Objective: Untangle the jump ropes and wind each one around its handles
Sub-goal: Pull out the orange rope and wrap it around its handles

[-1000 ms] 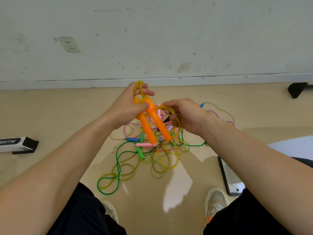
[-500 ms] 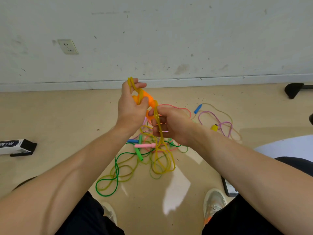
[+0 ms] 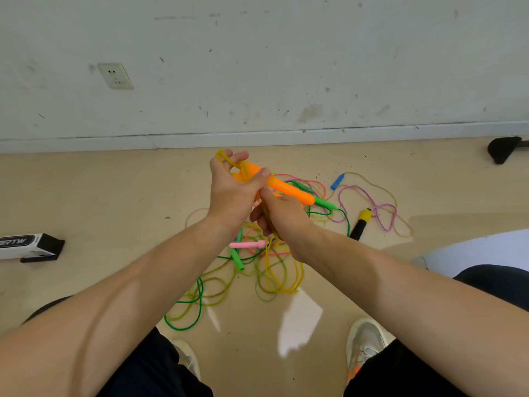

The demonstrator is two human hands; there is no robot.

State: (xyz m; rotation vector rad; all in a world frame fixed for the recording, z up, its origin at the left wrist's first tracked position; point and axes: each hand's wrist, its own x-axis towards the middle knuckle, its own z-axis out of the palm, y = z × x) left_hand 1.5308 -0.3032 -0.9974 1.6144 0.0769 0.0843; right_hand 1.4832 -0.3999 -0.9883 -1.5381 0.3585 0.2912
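Note:
My left hand grips the orange handles near their top, with loops of yellow rope over its fingers. My right hand sits just below and pinches the yellow rope, which hangs down to the floor. Under my hands lies a tangle of ropes: a green rope with green handles, a pink handle, a blue handle and a purple cord by a yellow and black handle.
A white wall with a socket stands behind the beige floor. A black and white box lies at left, a black foot at far right. My shoes and knees are at the bottom, beside a pale round surface.
The orange handles have swung from pointing down to pointing right. My right hand moved in under my left hand and took another turn of yellow rope.

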